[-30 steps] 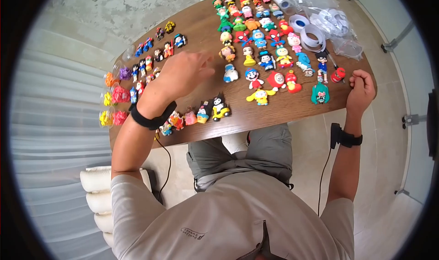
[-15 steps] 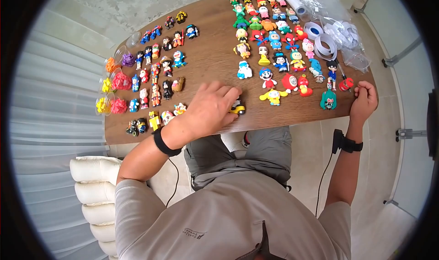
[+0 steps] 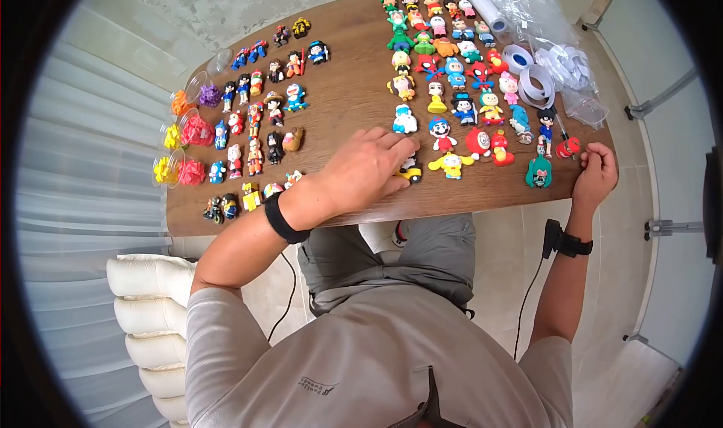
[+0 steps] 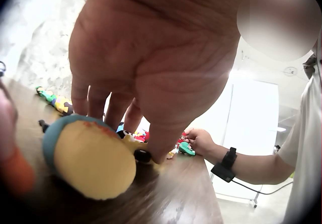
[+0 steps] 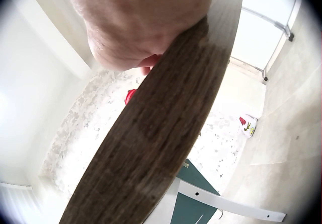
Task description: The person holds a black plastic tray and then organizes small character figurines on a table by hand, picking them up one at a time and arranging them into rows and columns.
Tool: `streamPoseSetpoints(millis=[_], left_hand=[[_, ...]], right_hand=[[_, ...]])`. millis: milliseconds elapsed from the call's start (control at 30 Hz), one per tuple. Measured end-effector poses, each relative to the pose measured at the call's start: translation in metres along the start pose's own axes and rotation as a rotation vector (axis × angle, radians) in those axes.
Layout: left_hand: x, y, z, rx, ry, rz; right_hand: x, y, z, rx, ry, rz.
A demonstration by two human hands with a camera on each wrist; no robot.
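My left hand point(image 3: 369, 168) is low over the table near its front edge, palm down. Thumb and fingers close around a small toy figure on a yellow vehicle point(image 3: 410, 175), mostly hidden beneath them; its black wheel point(image 4: 143, 156) shows by the thumb in the left wrist view. Nearer that camera lies a toy with a round cream base point(image 4: 95, 158) and a blue rim. Just beyond the fingertips is a white-and-blue figure point(image 3: 404, 119). At the right table edge my right hand point(image 3: 597, 173) rests with loosely curled fingers, beside a red toy point(image 3: 567, 148).
Rows of small figures cover the table's right part, with a teal-haired figure point(image 3: 538, 172) near the edge. More figures stand at left, beside clear cups point(image 3: 197, 130) of bright pieces. Tape rolls point(image 3: 536, 87) and plastic bags point(image 3: 520, 13) lie at the far right.
My left hand has come down from above the left figures to the front row, then slid right with the yellow-vehicle figure. My right hand has stayed at the table edge.
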State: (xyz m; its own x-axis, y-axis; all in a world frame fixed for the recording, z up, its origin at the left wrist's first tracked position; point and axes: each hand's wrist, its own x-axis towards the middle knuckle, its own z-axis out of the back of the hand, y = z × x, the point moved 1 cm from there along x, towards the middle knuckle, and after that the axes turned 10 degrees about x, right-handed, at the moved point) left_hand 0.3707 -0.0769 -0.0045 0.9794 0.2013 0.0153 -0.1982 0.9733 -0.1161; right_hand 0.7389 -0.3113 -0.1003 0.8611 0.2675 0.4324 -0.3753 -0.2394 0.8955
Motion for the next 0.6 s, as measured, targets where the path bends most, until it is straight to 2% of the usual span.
streamPoseSetpoints(millis=[200,300,433,600], left_hand=[[0.005,-0.003,-0.002,-0.017,-0.086,-0.038],[0.004,0.003,0.013,-0.037,-0.097,0.03],[0.014,0.034,0.016,-0.041,-0.075,0.22],[0.031,0.042,0.012,-0.006,0.096,0.316]], right_hand=[[-0.001,0.002,0.0,0.001,0.003,0.005],[-0.001,0.002,-0.001,0.012,0.008,0.005],[-0.002,0.004,-0.003,-0.002,0.005,0.014],[-0.001,0.002,-0.001,-0.004,0.018,0.017]])
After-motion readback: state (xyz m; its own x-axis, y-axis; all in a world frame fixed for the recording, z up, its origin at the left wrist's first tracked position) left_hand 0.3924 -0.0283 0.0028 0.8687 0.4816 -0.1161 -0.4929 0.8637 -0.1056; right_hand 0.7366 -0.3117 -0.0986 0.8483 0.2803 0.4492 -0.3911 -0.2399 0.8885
